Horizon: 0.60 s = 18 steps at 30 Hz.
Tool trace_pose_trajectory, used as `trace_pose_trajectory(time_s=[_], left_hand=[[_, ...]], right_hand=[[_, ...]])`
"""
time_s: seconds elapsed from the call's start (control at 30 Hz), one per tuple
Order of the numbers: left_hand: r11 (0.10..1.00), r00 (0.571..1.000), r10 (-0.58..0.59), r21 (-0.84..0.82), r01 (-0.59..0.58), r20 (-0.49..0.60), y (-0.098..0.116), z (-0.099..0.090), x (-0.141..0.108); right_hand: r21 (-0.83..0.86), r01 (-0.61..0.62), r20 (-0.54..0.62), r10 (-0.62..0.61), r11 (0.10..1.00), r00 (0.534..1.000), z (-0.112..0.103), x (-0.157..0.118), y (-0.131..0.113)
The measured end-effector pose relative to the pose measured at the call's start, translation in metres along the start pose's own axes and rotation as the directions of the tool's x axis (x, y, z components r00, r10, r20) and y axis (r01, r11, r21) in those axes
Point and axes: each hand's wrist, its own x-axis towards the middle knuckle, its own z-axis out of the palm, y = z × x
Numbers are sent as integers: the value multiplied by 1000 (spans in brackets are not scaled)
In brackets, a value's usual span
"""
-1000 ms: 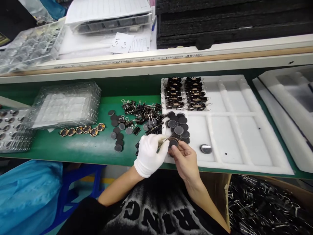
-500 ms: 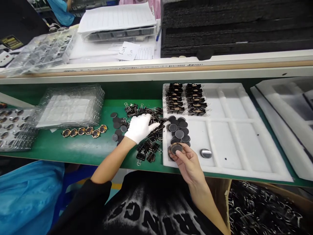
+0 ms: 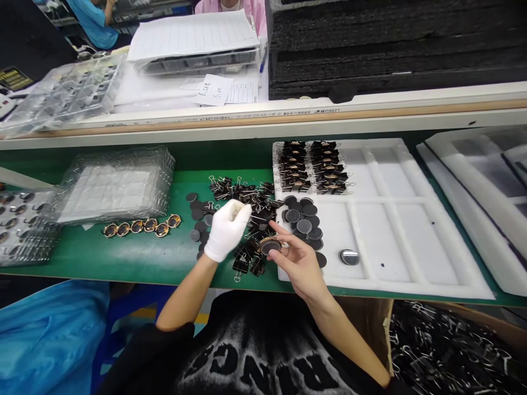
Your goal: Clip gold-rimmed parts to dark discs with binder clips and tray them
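My left hand (image 3: 227, 229), in a white glove, is closed in a pinch over a heap of black binder clips (image 3: 260, 195). A binder clip (image 3: 259, 219) with wire handles appears at its fingertips, partly lost against the heap. Bare, my right hand (image 3: 300, 262) grips a gold-rimmed round piece (image 3: 270, 246) with a dark disc on its face, between thumb and fingers. Loose black discs (image 3: 303, 225) lie on the white foam tray's left edge, and more dark discs (image 3: 197, 214) lie left of my glove.
The white foam tray (image 3: 385, 219) holds two columns of clipped pieces (image 3: 329, 167) and one shiny disc (image 3: 349, 257). Gold-rimmed round pieces (image 3: 137, 226) line up at left, before stacked clear trays (image 3: 119, 184). A carton of clips (image 3: 448, 351) stands lower right. A co-worker's blue sleeve (image 3: 49, 329) shows lower left.
My left hand has drawn back slightly from the heap and its fingers have come together. My right hand has moved left with the gold-rimmed piece, off the discs and close to the glove.
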Motion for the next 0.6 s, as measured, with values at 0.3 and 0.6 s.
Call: trace_pose_trajectory(time_s=[0.3,0.6], left_hand=[[931,974,216,288,-226,65,4,-24,-32],[980,980,197,34,-197,13,2,-22,-29]], right_hand=[[-186,111,210,-71,976,975,2,9,-10],[-498,634,512,-390,591,765,15,11,-13]])
